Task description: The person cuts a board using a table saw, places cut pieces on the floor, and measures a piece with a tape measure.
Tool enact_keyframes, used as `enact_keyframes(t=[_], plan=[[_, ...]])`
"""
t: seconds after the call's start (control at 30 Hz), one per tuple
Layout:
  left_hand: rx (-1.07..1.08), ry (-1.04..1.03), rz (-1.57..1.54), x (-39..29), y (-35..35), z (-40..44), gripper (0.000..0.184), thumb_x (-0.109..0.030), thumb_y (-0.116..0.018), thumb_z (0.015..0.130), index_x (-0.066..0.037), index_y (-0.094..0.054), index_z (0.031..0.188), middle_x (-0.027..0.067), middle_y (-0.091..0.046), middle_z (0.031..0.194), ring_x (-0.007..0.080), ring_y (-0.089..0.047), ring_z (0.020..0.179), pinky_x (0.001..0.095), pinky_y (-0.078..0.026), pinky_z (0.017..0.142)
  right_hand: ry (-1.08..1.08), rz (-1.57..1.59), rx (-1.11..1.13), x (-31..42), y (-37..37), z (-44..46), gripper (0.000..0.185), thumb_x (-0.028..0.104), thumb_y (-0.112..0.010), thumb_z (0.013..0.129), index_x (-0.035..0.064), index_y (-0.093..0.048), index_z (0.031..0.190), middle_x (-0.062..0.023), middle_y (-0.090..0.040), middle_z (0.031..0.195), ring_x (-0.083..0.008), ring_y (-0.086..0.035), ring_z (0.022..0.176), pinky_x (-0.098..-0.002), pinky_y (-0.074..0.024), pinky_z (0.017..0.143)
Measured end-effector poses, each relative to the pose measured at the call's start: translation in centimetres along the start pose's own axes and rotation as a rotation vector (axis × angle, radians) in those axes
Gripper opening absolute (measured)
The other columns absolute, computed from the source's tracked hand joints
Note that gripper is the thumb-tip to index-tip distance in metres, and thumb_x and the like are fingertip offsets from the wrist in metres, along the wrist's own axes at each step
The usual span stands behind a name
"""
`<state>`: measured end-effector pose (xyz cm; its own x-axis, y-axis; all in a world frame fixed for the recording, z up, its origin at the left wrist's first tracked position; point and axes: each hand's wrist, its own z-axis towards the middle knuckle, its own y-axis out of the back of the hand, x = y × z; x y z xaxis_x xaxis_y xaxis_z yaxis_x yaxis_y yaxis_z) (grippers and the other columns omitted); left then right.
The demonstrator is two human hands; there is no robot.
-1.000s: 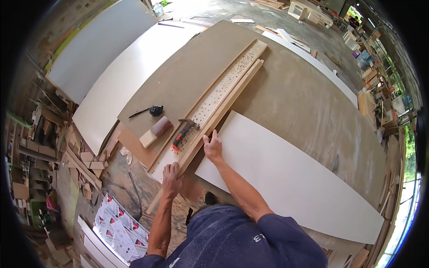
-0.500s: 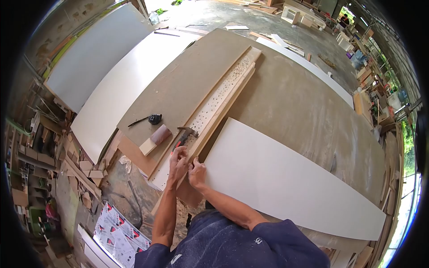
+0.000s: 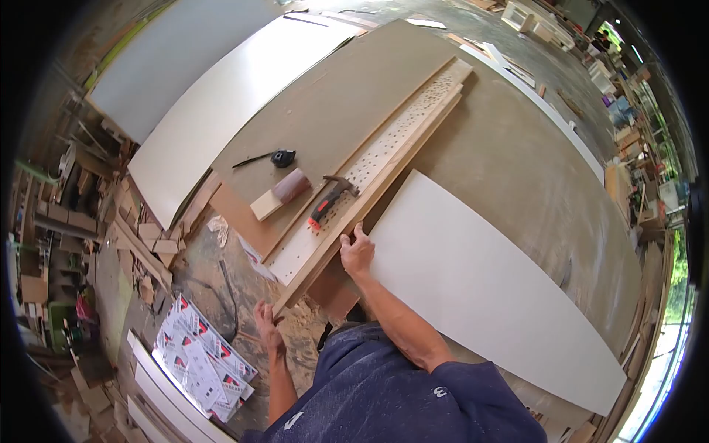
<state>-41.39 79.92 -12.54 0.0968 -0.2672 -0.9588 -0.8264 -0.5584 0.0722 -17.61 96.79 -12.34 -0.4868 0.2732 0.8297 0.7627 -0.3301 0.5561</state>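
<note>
A long, narrow wooden strip [image 3: 391, 153] runs along the edge of a pale board dotted with small dark marks [image 3: 380, 144]. At the strip's near end is my left hand [image 3: 270, 330], its fingers apart and touching or very close to the tip. Farther up, my right hand [image 3: 358, 255] grips the strip's right side between thumb and fingers. A claw hammer [image 3: 331, 201] with a black and red handle lies on the dotted board. Left of it are a wooden block [image 3: 266, 206] with brown sandpaper [image 3: 292, 185] around one end and a black tape measure [image 3: 283, 158].
A white panel [image 3: 473, 288] lies at my right on a large brown sheet [image 3: 517, 184]. More white sheets [image 3: 244, 96] are at the left. Wood scraps [image 3: 144, 236] and a printed wrapper [image 3: 196, 358] cover the floor. A person [image 3: 602, 40] is far back.
My hands, close together before, have separated: the left has moved down to the strip's near end, the right upward along its side. The hammer stays on the board. The camera view has shifted.
</note>
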Motion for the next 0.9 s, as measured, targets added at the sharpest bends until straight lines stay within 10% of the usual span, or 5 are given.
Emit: enact_keyframes(t=[0.9], plan=[[0.332,-0.126,-0.179,1.0,-5.6,2.1,0.066,-0.011,-0.061,0.098,-0.008,-0.019,0.149,0.0188,-0.035,0.145,0.0268,-0.039,0.133,0.0394,-0.033,0.112,0.047,-0.170,0.038,0.5,-2.0,-1.4,0.066,0.022,-0.060,0.093,-0.0112,-0.036,0.145,-0.0287,-0.067,0.098,-0.0416,-0.063,0.096,-0.0485,-0.0521,0.084]])
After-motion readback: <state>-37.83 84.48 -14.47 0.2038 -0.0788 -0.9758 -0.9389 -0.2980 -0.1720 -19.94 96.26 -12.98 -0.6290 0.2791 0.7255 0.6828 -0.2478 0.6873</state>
